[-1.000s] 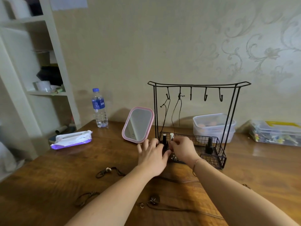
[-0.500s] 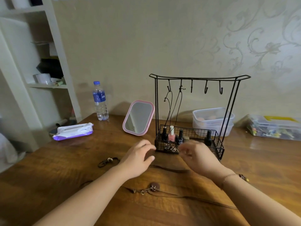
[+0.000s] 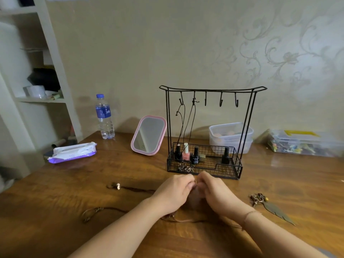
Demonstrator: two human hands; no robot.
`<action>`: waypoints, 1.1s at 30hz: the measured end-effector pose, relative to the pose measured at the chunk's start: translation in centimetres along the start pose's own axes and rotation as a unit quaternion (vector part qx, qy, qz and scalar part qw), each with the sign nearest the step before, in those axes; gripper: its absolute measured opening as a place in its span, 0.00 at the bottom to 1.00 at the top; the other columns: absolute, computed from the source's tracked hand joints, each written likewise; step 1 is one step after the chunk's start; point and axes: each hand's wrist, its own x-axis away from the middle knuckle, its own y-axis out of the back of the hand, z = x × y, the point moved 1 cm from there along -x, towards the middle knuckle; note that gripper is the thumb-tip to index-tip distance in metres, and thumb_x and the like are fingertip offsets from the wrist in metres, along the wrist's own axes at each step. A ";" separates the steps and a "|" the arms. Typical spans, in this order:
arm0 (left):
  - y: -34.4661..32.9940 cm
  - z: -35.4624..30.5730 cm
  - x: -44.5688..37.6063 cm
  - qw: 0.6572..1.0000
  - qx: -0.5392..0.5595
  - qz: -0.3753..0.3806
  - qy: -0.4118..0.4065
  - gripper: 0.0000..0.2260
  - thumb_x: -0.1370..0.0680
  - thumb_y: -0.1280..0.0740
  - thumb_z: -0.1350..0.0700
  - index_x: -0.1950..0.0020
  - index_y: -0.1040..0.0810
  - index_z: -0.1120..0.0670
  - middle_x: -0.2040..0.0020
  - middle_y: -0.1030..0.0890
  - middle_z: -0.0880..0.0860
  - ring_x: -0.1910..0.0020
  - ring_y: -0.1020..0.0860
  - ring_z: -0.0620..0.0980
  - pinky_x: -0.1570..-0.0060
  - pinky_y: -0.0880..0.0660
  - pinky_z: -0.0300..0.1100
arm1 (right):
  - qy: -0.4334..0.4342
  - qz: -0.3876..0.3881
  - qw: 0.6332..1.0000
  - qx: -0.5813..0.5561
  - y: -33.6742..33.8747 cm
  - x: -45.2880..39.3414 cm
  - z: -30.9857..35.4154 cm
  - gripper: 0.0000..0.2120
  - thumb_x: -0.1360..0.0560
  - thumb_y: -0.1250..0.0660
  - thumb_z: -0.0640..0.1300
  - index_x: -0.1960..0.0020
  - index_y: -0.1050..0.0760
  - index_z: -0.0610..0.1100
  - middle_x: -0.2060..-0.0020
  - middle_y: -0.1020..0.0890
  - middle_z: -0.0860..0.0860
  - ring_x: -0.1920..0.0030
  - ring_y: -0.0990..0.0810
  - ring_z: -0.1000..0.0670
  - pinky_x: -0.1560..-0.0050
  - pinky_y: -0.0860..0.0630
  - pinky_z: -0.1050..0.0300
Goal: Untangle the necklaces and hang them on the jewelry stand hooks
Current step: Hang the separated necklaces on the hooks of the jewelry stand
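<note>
Both hands have left the jewelry stand (image 3: 212,131) basket, where they were a second ago, and now meet low over the table (image 3: 55,211) just in front of it. Left hand (image 3: 172,194) and right hand (image 3: 216,195) have fingers curled inward, tips touching; what they pinch is hidden, so grasp cannot be told. A thin brown cord (image 3: 186,219) lies beneath the wrists. Two necklaces (image 3: 186,123) hang on the left hooks; three hooks free. Judgement: the next necklace is being picked up.
</note>
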 end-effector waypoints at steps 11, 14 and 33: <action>8.5 -7.7 -5.6 0.987 0.154 -0.027 -0.023 0.05 0.20 0.34 0.52 0.53 0.19 0.47 0.55 0.18 0.41 0.62 0.22 0.33 0.55 0.27 0.33 | 0.063 -0.129 0.988 0.058 14.1 -0.2 1.6 0.04 0.21 0.38 0.46 0.51 0.25 0.53 0.66 0.20 0.56 0.67 0.22 0.59 0.66 0.26 0.62; 11.3 -8.5 -7.7 0.986 0.134 -0.086 -0.053 0.05 0.21 0.32 0.54 0.48 0.18 0.51 0.55 0.18 0.41 0.56 0.22 0.35 0.49 0.26 0.34 | 0.074 -0.126 0.989 0.022 15.9 -0.7 2.3 0.08 0.20 0.37 0.44 0.56 0.21 0.49 0.69 0.21 0.56 0.68 0.24 0.62 0.68 0.30 0.70; 9.8 -10.4 -14.2 0.934 -0.252 -0.252 -0.015 0.09 0.18 0.39 0.55 0.50 0.19 0.53 0.57 0.18 0.53 0.60 0.21 0.54 0.62 0.26 0.46 | -0.042 -0.328 0.943 -0.034 13.8 -8.2 1.1 0.11 0.21 0.38 0.45 0.55 0.19 0.44 0.69 0.21 0.52 0.73 0.27 0.56 0.74 0.36 0.64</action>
